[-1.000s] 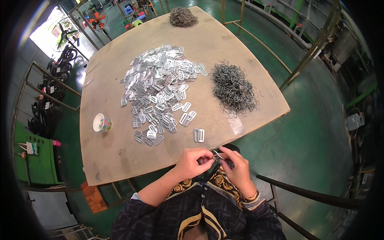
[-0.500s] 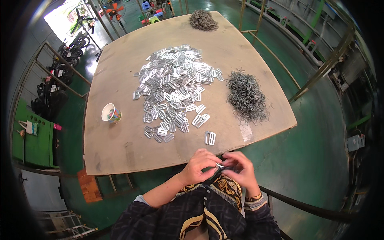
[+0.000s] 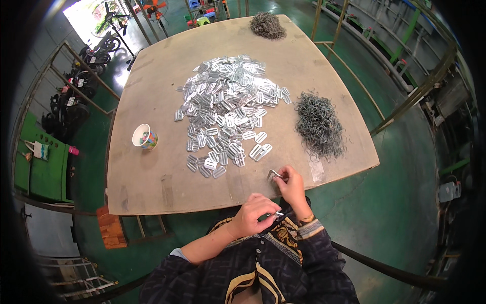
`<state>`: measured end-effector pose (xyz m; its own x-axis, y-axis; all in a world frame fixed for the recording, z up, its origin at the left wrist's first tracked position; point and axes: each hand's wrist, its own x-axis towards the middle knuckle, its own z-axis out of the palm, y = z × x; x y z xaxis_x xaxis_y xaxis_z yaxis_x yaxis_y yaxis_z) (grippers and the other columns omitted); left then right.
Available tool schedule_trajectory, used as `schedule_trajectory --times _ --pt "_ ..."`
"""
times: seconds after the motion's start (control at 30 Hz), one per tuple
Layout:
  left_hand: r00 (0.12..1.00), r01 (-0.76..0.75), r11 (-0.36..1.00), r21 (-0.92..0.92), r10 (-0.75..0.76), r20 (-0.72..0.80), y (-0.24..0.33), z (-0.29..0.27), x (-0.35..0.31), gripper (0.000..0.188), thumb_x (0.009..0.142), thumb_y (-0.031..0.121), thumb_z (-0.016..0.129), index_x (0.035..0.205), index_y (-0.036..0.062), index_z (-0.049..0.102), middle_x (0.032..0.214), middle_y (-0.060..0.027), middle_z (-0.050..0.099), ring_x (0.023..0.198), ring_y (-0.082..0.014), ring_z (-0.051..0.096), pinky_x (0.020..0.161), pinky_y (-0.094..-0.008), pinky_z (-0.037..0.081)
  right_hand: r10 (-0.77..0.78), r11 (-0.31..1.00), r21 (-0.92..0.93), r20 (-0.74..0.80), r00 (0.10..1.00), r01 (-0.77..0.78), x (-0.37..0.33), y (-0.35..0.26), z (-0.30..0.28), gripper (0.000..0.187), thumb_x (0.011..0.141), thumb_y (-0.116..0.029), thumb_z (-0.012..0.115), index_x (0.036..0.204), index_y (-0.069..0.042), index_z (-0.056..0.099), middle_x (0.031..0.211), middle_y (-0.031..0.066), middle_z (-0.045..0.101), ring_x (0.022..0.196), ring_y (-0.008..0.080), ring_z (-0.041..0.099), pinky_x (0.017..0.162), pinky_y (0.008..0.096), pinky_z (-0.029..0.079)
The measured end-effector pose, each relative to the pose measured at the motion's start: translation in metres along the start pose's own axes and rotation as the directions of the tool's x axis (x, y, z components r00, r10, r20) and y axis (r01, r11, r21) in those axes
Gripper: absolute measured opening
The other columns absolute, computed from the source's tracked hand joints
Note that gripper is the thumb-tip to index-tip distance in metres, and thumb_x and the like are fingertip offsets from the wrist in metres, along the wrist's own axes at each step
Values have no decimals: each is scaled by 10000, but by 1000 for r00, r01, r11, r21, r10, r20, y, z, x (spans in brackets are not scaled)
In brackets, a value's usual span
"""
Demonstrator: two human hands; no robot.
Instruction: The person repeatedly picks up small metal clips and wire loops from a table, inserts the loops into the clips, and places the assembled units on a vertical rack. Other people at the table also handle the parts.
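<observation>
My right hand (image 3: 292,186) is over the near edge of the table, closed in a pinch on a silver metal slide buckle (image 3: 273,174) tilted up at the tabletop. Lower and to the left, in front of my body, my left hand (image 3: 253,214) is closed on another small silver metal piece (image 3: 279,214); it looks like a buckle, but the fingers hide most of it. Beyond the hands lies a large heap of silver slide buckles (image 3: 228,96), with several loose ones along its near side. Right of it sits a tangled pile of thin, dark, curved wire pieces (image 3: 320,124).
The brown tabletop (image 3: 152,182) has a paper cup (image 3: 147,138) with small bits inside at the left. Another wire pile (image 3: 268,25) lies at the far edge. Metal frames flank the table; a wooden stool (image 3: 111,229) stands below its near left corner.
My right hand has parted from the left and moved forward to the table, taking hold of the buckle that lay alone there. My left hand stays near my body, slightly lower.
</observation>
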<state>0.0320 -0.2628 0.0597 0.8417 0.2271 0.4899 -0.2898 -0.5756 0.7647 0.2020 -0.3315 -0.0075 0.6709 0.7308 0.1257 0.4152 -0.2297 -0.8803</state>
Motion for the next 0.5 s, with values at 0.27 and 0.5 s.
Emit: schedule_trajectory --times 0.27,0.5 --pt "988 120 987 111 -107 -113 -1 8 -2 175 723 -3 705 825 64 580 855 -49 669 786 -227 630 800 -364 408 186 845 495 83 979 -202 -46 -63 -51 196 793 34 718 940 27 589 761 11 619 656 43 587 573 185 472" --pt "993 105 983 151 -95 -71 0 15 3 179 708 20 731 797 74 586 793 -37 640 747 -209 616 790 -367 395 130 942 318 -52 990 -107 -62 -81 -56 140 791 19 721 889 15 622 741 38 657 680 67 626 607 208 499"
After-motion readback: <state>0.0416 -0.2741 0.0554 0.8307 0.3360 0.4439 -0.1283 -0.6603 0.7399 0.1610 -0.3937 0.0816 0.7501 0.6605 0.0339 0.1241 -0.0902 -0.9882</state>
